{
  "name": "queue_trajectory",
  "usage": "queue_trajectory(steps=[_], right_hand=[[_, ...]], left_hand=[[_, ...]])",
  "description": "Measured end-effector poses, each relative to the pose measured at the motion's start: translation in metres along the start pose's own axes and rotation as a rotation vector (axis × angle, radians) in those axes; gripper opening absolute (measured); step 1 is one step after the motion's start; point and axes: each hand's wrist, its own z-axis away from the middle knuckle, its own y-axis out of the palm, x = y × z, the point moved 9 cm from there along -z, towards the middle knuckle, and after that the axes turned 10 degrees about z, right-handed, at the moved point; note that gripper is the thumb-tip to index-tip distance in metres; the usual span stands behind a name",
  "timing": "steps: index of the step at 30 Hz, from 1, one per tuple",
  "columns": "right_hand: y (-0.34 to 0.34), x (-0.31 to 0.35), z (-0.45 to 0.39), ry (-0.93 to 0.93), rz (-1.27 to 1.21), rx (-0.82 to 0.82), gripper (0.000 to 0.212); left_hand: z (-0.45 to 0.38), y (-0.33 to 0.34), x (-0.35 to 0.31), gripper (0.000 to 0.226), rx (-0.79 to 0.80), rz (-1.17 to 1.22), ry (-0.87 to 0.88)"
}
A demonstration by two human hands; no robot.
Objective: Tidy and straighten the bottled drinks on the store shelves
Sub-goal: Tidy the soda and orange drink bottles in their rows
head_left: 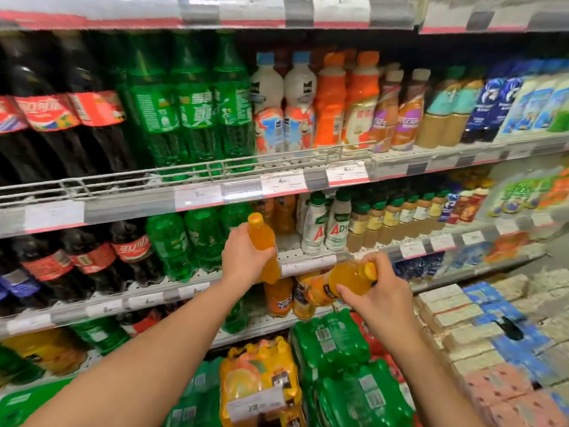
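Head view: two orange bottles are held in front of the shelves, one in each hand. The left hand (243, 257) is wrapped round the body of an upright bottle (263, 241), its cap up, level with the bare gap (288, 238) on the middle shelf (311, 262) beside the green bottles (184, 241); it is judged that this gap is where the bottle is to be stood. The right hand (380, 291) grips the tilted bottle (341, 282) near its neck, fingers (366, 260) curled over the cap end, the bottle lying almost flat with its label turned left, probably just lifted from the orange row (280, 297) on the shelf below so it can be set straight. Little writing is legible: "AD" is read on the white bottles (326, 229), part of "NESCAFE" on the coffee bottles (397, 118) above, "4" on a price tag (283, 181), and "28" on the tag (255, 402) of the orange multipack (258, 374) at the bottom. Red-labelled cola bottles (92, 263) carry characters too blurred to be read.
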Motion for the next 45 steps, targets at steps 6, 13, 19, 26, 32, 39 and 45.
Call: queue_trajectory(steps=[6,13,19,26,32,39,45], right_hand=[[-0.003,-0.018,-0.013,0.033,-0.031,0.012,0.055],[-0.006,-0.024,-0.024,0.029,-0.108,0.012,0.053],[-0.004,-0.031,-0.023,0.05,-0.079,0.026,0.053],[0.0,-0.033,-0.02,0.038,-0.064,0.032,0.052],[0.006,-0.031,-0.02,-0.01,-0.124,0.006,0.052],[0.015,-0.029,-0.023,-0.009,-0.106,0.024,0.052],[0.021,-0.026,-0.022,-0.013,-0.112,0.042,0.052]], left_hand=[[-0.021,0.022,-0.006,0.078,-0.075,0.034,-0.029],[-0.035,0.032,-0.025,0.077,-0.125,0.037,-0.007],[-0.047,0.036,-0.03,0.069,-0.125,-0.122,-0.023],[-0.058,0.047,-0.037,0.028,-0.014,-0.292,-0.016],[-0.061,0.059,-0.033,0.032,0.047,-0.393,0.054],[-0.064,0.061,-0.031,0.039,-0.028,-0.616,0.113],[-0.065,0.056,-0.044,0.033,-0.036,-0.624,0.177]])
